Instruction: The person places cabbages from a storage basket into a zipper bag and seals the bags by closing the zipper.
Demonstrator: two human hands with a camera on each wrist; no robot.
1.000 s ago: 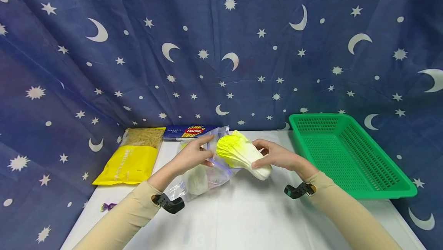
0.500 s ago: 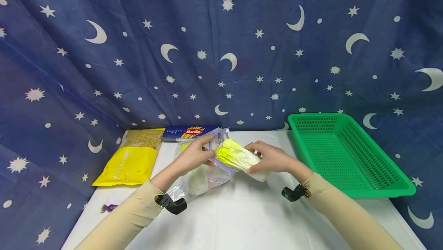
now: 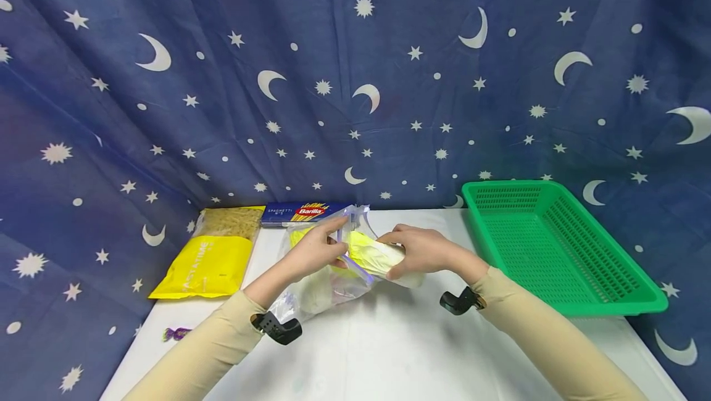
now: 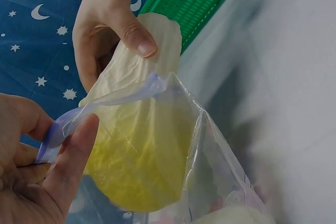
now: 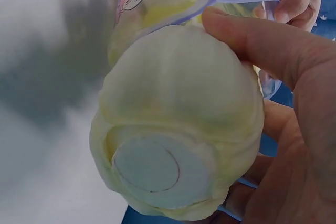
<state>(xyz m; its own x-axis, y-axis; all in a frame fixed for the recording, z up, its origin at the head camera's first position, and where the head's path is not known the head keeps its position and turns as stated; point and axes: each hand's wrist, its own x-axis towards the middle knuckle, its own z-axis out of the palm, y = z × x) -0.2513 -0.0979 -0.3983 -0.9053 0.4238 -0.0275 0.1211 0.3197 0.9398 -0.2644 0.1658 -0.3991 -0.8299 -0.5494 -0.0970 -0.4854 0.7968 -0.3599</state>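
My right hand [image 3: 424,253] grips a napa cabbage [image 3: 378,253] by its white base. The yellow leafy end is inside the mouth of a clear zip bag [image 4: 226,166], as the left wrist view shows. With thumb and fingers, my left hand [image 3: 313,247] pinches the bag's purple-edged rim and holds the mouth apart. Deeper in the bag lies another pale, yellow-topped item [image 3: 315,290], seen through the plastic. In the right wrist view the cut base of the cabbage [image 5: 157,171] faces the camera.
A yellow pasta bag [image 3: 213,265] lies at the left, beside a blue spaghetti box [image 3: 278,214] at the back. A small purple wrapped candy [image 3: 176,334] is near my left forearm. To the right stands a green basket [image 3: 611,313]. A starry curtain [image 3: 389,80] hangs behind the table.
My right hand has moved left with the cabbage, and its leafy end has passed into the bag's mouth. The left hand has stayed nearly still on the rim.
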